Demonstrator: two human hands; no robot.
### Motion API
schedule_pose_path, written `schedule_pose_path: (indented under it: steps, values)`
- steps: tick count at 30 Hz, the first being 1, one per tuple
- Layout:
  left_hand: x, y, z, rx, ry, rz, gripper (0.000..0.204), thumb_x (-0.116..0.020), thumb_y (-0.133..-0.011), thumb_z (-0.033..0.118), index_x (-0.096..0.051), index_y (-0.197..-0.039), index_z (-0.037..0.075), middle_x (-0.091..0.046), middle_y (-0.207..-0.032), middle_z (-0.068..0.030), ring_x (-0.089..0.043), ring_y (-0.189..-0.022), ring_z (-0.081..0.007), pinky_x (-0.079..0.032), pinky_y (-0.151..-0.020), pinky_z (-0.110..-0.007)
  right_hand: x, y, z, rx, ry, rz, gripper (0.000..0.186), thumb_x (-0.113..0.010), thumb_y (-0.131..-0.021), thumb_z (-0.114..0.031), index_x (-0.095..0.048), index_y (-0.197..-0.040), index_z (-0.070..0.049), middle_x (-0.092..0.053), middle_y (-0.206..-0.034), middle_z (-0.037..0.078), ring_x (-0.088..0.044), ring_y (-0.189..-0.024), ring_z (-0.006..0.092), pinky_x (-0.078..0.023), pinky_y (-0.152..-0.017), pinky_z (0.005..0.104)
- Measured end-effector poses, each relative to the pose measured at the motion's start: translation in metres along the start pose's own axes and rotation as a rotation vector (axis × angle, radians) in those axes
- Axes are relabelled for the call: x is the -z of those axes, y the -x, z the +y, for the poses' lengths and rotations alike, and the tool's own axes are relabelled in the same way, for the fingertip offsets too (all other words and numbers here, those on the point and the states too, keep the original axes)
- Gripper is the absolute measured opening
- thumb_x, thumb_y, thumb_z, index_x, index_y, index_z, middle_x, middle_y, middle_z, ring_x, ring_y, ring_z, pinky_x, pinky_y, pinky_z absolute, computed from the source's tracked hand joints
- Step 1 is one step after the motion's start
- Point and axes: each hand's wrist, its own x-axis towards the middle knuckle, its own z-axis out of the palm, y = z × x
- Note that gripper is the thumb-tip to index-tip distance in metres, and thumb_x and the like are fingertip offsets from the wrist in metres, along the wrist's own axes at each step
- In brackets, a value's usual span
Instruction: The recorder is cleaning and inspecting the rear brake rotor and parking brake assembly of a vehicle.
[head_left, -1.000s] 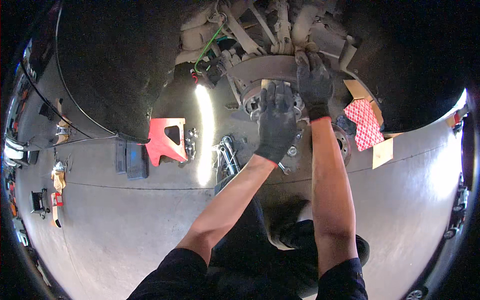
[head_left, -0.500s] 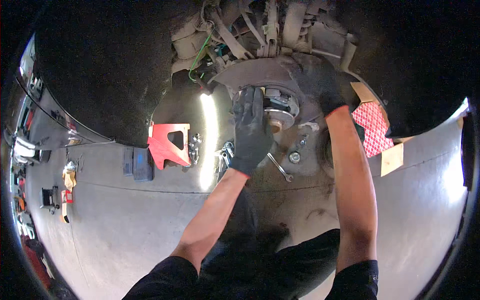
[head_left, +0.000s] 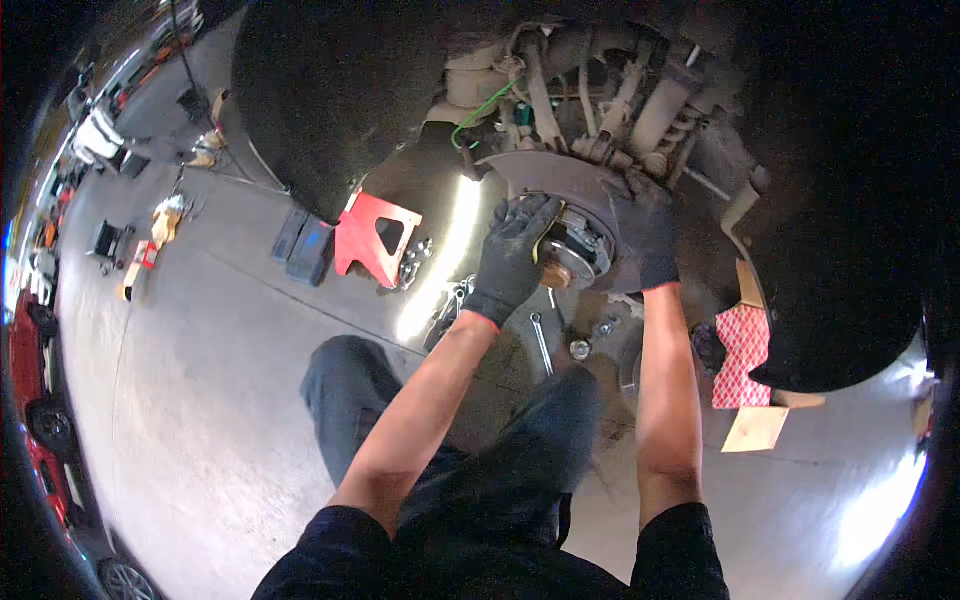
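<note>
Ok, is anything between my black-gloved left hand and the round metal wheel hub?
A thin yellowish edge shows between your left hand and the hub; what it belongs to is hidden. Nothing else visible stands in between.

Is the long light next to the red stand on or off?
On: the long light glows bright white beside the red stand.

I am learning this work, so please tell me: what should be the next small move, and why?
Perhaps slide the left hand slightly around the hub assembly, toward its exposed right side: that hand covers the left side, while the right hand lies over the backing plate, seemingly braced there.
</note>
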Motion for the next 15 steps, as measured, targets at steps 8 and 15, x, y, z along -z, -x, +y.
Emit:
schedule_pose_path:
  steps: [8,15]
  values:
    - [-0.003,0.003,-0.001,-0.002,-0.023,0.040,0.056,-0.069,-0.077,-0.002,-0.067,-0.131,0.011,-0.066,-0.131,-0.0176,-0.061,-0.125,-0.0375,-0.045,-0.110,-0.050,0.006,0.002,-0.008,0.030,-0.037,0.010,0.034,-0.059,-0.100,-0.036,-0.072,-0.114,-0.008,-0.071,-0.111,0.020,-0.067,-0.097,0.0433,-0.054,-0.086,0.0486]
    - [0.003,0.020,0.016,0.078,0.050,0.021,0.056,-0.065,-0.077,-0.009,-0.068,-0.130,0.011,-0.068,-0.130,-0.0141,-0.063,-0.122,-0.0365,-0.051,-0.105,-0.048,0.014,0.001,-0.022,-0.085,0.018,-0.039,0.034,-0.061,-0.100,-0.034,-0.071,-0.118,-0.008,-0.071,-0.116,0.019,-0.066,-0.104,0.0416,-0.053,-0.090,0.0465]
